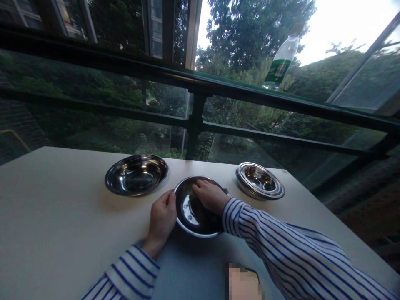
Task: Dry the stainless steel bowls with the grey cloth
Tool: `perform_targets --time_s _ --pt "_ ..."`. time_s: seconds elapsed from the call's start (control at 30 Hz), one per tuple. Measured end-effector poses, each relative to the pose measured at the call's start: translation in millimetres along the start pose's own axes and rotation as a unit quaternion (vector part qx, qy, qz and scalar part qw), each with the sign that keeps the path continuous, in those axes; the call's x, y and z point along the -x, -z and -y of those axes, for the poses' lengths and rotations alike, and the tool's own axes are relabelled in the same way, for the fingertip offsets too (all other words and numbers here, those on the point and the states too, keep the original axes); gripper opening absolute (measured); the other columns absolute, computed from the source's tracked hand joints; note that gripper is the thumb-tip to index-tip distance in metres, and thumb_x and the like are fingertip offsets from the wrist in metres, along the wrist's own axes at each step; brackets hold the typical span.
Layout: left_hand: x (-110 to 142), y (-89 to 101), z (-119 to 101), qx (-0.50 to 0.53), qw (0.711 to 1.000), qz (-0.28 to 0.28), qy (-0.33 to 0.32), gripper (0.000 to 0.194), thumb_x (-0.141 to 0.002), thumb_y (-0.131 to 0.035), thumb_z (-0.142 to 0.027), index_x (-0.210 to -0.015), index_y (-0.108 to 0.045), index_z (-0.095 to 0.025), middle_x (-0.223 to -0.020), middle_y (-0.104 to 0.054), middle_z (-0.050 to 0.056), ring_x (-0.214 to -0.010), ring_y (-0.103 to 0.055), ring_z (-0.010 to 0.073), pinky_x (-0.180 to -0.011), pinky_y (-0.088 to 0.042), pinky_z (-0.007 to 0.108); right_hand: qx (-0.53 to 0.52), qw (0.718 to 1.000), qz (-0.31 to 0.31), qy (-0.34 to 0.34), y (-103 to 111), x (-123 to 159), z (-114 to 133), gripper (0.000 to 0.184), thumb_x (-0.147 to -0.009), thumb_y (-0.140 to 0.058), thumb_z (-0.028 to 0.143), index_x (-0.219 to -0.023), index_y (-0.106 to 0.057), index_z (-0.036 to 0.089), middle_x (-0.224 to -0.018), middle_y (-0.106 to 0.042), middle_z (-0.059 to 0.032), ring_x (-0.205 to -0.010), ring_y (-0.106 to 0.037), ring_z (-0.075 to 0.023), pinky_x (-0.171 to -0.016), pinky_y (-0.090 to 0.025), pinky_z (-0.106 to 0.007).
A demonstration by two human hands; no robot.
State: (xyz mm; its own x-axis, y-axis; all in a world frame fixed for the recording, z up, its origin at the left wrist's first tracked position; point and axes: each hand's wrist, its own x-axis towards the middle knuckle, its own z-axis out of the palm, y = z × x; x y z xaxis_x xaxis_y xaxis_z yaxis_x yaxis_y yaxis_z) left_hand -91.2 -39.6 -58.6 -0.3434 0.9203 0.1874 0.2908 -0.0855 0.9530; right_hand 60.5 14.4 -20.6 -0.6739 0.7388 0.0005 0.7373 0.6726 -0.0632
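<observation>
By a railed window, the pale tabletop (56,216) is carrying three steel bowls. I'm gripping the middle bowl (190,214) with my left hand (162,216); my right hand (210,196) is pressing inside it, fingers curled.

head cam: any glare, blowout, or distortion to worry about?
Head view: sky top right is blown out; table dim against the backlight; steel bowl between left hand and right hand shows specular glints; railing bows from wide-angle distortion; bottle looks soft.
</observation>
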Motion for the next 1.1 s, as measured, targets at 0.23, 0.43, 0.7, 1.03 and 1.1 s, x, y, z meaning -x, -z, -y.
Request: perform_targets --time_s 0.23,0.43,0.7,1.03,1.1 --pt "0 0.3 -1 0.001 1.0 0.003 0.001 0.029 -0.08 -0.044 -0.031 -0.074 -0.066 -0.015 -0.065 -0.065 0.002 -0.072 -0.06 0.0194 -0.066 -0.044 0.025 -0.005 1.0 0.005 -0.018 -3 2 3 0.021 -0.087 -0.053 0.027 -0.103 -0.056 0.013 -0.105 -0.058 -0.0066 -0.094 -0.057 -0.0192 -0.081 -0.047 -0.04" --pt "0 1.9 -1 0.004 1.0 0.007 0.006 0.031 -0.079 -0.044 -0.033 -0.077 -0.068 -0.014 -0.065 -0.067 0.003 -0.069 -0.061 0.0198 -0.062 -0.044 0.026 -0.087 0.99 0.067 0.085 -1 6 31 0.02 -0.073 -0.056 0.006 -0.088 -0.064 0.018 -0.087 -0.065 -0.0005 -0.08 -0.059 -0.0123 -0.069 -0.044 -0.02" --pt "-4 1.2 -2 0.036 0.998 0.042 0.005 0.033 -0.078 -0.046 -0.033 -0.089 -0.069 -0.012 -0.082 -0.071 0.007 -0.075 -0.063 0.0202 -0.069 -0.047 0.027 -0.047 0.995 0.037 0.074 5 -3 18 0.027 -0.079 -0.047 0.002 -0.099 -0.06 0.014 -0.106 -0.06 -0.0083 -0.099 -0.054 -0.0171 -0.083 -0.042 -0.028" --pt "-1 1.6 -5 0.012 1.0 0.013 0.012 0.031 -0.078 -0.047 -0.033 -0.082 -0.069 -0.013 -0.068 -0.068 0.003 -0.07 -0.061 0.0201 -0.063 -0.044 0.026 -0.006 0.993 0.116 0.023 18 36 -6 0.018 -0.071 -0.054 0.001 -0.08 -0.065 0.012 -0.083 -0.066 -0.0099 -0.076 -0.061 -0.0197 -0.067 -0.045 -0.029" --pt "-1 1.8 -3 0.012 1.0 0.012 0.014 0.032 -0.078 -0.046 -0.034 -0.082 -0.069 -0.012 -0.065 -0.067 0.003 -0.067 -0.061 0.0195 -0.06 -0.044 0.026 -0.037 0.988 0.135 0.062 17 37 3 0.02 -0.069 -0.055 0.003 -0.079 -0.066 0.017 -0.081 -0.067 -0.0054 -0.073 -0.061 -0.0167 -0.065 -0.044 -0.024"
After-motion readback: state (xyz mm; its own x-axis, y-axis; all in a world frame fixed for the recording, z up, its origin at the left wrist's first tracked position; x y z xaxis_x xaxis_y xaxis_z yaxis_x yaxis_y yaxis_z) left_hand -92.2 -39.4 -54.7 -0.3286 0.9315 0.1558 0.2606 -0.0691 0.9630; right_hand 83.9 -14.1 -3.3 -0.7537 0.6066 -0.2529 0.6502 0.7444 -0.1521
